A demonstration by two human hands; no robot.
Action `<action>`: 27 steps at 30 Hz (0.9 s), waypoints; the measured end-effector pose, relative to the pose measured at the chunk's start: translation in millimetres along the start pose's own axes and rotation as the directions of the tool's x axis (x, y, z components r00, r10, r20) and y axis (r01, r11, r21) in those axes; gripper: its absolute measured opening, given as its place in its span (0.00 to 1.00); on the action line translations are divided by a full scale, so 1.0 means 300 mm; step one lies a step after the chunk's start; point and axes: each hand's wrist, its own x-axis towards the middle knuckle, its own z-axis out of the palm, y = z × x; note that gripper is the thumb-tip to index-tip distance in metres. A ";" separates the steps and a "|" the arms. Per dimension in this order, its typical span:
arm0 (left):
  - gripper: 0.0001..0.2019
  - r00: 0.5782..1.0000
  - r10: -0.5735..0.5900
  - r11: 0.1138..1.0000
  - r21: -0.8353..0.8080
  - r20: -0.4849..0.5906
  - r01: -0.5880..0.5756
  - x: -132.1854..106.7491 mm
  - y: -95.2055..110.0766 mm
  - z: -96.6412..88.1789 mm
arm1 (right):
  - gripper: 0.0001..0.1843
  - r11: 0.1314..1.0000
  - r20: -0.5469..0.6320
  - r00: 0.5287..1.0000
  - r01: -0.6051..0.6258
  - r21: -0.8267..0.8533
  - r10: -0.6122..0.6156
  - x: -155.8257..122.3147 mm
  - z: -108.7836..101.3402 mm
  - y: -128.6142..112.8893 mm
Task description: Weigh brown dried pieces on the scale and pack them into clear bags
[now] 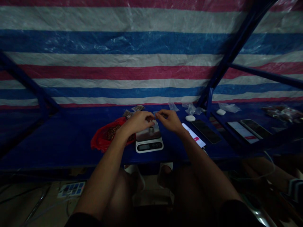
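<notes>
My left hand (139, 121) is over the scale with its fingers curled together. What its fingertips hold, if anything, is too dark to make out. Facing it, my right hand (170, 119) pinches what looks like the edge of a small clear plastic bag (155, 113). Below the hands, a small white digital scale (149, 147) with a metal plate sits on the blue table. On its plate stands a small round metal piece (151, 129). Left of the scale lies an open red plastic bag (99, 138) of small brown pieces (112, 131), partly hidden by my left forearm.
Small filled bags (138, 108) lie behind my left hand. Clear bags (191, 109) and a white case (190, 118) are at the back right. A lit phone (194, 135) and a dark phone (206, 131) lie right. Another person's arm (265, 171) shows lower right.
</notes>
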 end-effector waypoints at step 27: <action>0.12 0.962 -0.178 0.979 0.058 -0.205 0.193 -0.204 -0.103 -0.124 | 0.17 0.990 0.184 0.979 -0.065 -0.127 0.088 0.005 0.005 -0.020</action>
